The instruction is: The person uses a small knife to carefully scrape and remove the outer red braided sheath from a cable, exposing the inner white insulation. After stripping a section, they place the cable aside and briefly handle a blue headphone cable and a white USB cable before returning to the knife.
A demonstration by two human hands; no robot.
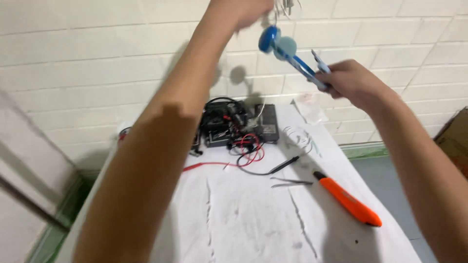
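While your right hand point(353, 83) clamps the blue pliers point(292, 56) up at 12 for a clear view, your left hand point(241, 12) pinches thin wires point(285, 6) w/ closed fingers.

The light is bright and even, with a slightly cool cast, and it falls from above and in front of the wall point(97, 58). The raised hands and the blue tool point(287, 51) throw soft grey shadows onto the white bricks just behind them. The left hand point(243, 9) at the top edge is smeared by motion blur, and the near forearm point(146, 165) is soft and out of focus. The right hand point(353, 83) is a little sharper. The white tabletop point(243, 219) is close to washed out, with faint shadow under the orange tool point(348, 199). Straight lines bow slightly toward the frame edges
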